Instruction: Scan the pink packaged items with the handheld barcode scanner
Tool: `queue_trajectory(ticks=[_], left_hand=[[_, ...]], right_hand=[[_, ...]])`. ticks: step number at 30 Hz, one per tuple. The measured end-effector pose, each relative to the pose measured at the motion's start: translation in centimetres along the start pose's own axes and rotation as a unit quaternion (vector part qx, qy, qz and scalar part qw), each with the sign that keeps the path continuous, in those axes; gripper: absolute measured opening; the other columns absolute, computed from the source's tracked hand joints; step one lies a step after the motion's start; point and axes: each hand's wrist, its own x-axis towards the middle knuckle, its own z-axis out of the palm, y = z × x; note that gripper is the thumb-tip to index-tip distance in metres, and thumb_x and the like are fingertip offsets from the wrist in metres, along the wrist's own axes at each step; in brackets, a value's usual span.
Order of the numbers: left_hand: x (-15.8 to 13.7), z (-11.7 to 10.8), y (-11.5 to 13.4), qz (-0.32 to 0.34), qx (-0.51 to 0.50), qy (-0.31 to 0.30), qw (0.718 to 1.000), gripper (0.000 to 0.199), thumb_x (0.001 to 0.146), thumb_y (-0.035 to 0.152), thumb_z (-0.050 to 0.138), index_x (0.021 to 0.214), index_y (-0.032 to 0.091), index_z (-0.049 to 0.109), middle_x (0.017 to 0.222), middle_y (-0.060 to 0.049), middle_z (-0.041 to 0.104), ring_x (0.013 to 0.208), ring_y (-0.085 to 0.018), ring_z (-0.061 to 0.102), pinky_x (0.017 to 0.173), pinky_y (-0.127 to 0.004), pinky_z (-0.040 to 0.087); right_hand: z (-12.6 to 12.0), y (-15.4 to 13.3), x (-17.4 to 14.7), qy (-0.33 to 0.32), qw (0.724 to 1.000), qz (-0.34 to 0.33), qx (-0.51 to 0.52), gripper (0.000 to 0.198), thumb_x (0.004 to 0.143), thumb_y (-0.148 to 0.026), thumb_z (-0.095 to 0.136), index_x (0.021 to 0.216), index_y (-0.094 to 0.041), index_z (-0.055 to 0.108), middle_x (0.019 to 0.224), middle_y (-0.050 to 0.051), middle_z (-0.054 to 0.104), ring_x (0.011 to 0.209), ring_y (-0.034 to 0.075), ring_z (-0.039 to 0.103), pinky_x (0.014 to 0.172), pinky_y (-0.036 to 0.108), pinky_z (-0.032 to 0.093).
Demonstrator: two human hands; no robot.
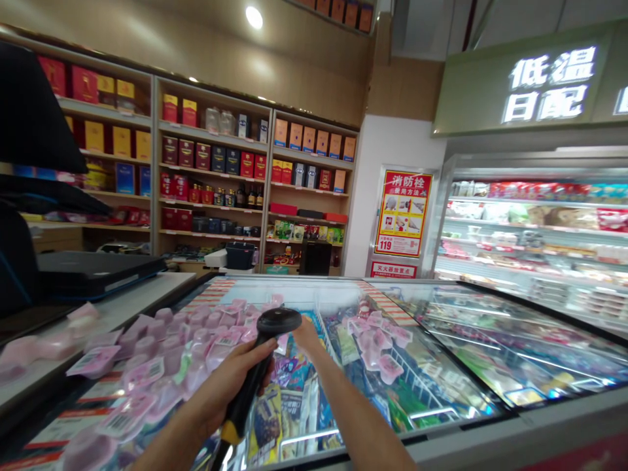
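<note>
Scanner point(245, 396) sits in left hand point(234, 376); poster point(403, 212) reads "119".

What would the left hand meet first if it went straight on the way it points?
Most likely the right hand, just beyond the scanner that the left hand grips; depth between the hands is unclear.

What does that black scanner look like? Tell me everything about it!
The scanner is mostly black and looks like hard plastic. It has a wide, rounded head on top, a long handle, and a yellow part near the bottom, with a dark piece running on below. It leans, head up, handle sloping down to the left. The left hand grips the handle, over the freezer. The right hand is beside the head; I can't tell if it touches.
</note>
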Motion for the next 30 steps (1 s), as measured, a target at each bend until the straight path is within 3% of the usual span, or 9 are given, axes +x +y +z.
queue_trajectory(ticks=[3,6,10,13,16,21,24,30], left_hand=[[0.0,0.0,0.0,-0.011,-0.003,0.008,1.000,0.024,0.063,0.038,0.057,0.060,0.016,0.049,0.048,0.003,0.052,0.042,-0.007,0.045,0.042,-0.019,0.034],[-0.1,0.2,0.0,-0.004,-0.009,0.006,1.000,0.025,0.063,0.039,0.056,0.061,0.016,0.048,0.048,0.003,0.052,0.041,-0.007,0.045,0.041,-0.019,0.034],[-0.3,0.5,0.1,0.012,-0.014,0.004,1.000,0.025,0.063,0.039,0.056,0.059,0.016,0.046,0.046,0.004,0.050,0.038,-0.006,0.043,0.039,-0.018,0.032],[-0.5,0.6,0.2,0.008,-0.014,0.008,1.000,0.025,0.062,0.039,0.057,0.059,0.016,0.047,0.046,0.004,0.050,0.039,-0.007,0.043,0.040,-0.019,0.032],[-0.7,0.7,0.4,0.003,-0.012,0.013,1.000,0.025,0.061,0.039,0.058,0.060,0.016,0.047,0.046,0.004,0.051,0.039,-0.007,0.044,0.040,-0.019,0.032],[-0.9,1.3,0.6,0.013,-0.005,-0.009,1.000,0.026,0.062,0.038,0.057,0.058,0.016,0.046,0.044,0.005,0.049,0.037,-0.006,0.043,0.040,-0.018,0.031],[-0.9,1.4,0.5,0.006,-0.012,-0.015,1.000,0.025,0.061,0.038,0.058,0.060,0.016,0.047,0.046,0.005,0.050,0.038,-0.006,0.043,0.039,-0.018,0.031],[-1.1,1.2,0.4,0.004,-0.008,-0.032,0.999,0.026,0.060,0.038,0.059,0.061,0.016,0.047,0.046,0.005,0.050,0.039,-0.007,0.044,0.039,-0.018,0.031]], right_hand=[[-4.4,1.9,0.0,0.070,0.989,0.048,-0.122,0.036,0.069,-0.023,0.046,0.103,-0.010,0.051,0.108,0.014,0.051,0.106,0.026,0.042,0.088,0.037,0.031],[-8.8,4.2,-0.2,0.127,0.961,0.095,-0.227,0.047,0.067,-0.022,0.048,0.111,-0.008,0.043,0.115,0.020,0.043,0.113,0.035,0.030,0.085,0.050,0.026],[-11.6,6.4,-0.5,0.105,0.929,0.102,-0.341,0.044,0.061,-0.027,0.056,0.102,-0.012,0.050,0.104,0.019,0.051,0.105,0.038,0.037,0.081,0.056,0.022],[-11.4,6.8,-0.4,0.074,0.924,0.068,-0.369,0.035,0.058,-0.022,0.058,0.092,-0.014,0.055,0.096,0.015,0.056,0.101,0.034,0.041,0.084,0.055,0.018],[-10.5,6.5,0.0,0.055,0.926,0.026,-0.372,0.040,0.058,-0.019,0.056,0.098,-0.018,0.051,0.097,0.010,0.056,0.103,0.028,0.041,0.089,0.048,0.018],[-9.0,5.4,0.5,0.046,0.953,-0.033,-0.298,0.058,0.059,-0.017,0.049,0.115,-0.015,0.034,0.102,0.008,0.052,0.092,0.017,0.049,0.082,0.029,0.034],[-7.9,5.0,0.4,0.054,0.972,-0.055,-0.222,0.063,0.057,-0.015,0.047,0.117,-0.014,0.029,0.094,0.006,0.054,0.085,0.016,0.051,0.077,0.027,0.038],[-6.8,4.2,0.0,0.054,0.980,-0.061,-0.184,0.069,0.055,-0.013,0.048,0.121,-0.014,0.027,0.095,0.007,0.055,0.088,0.019,0.050,0.078,0.029,0.038]])
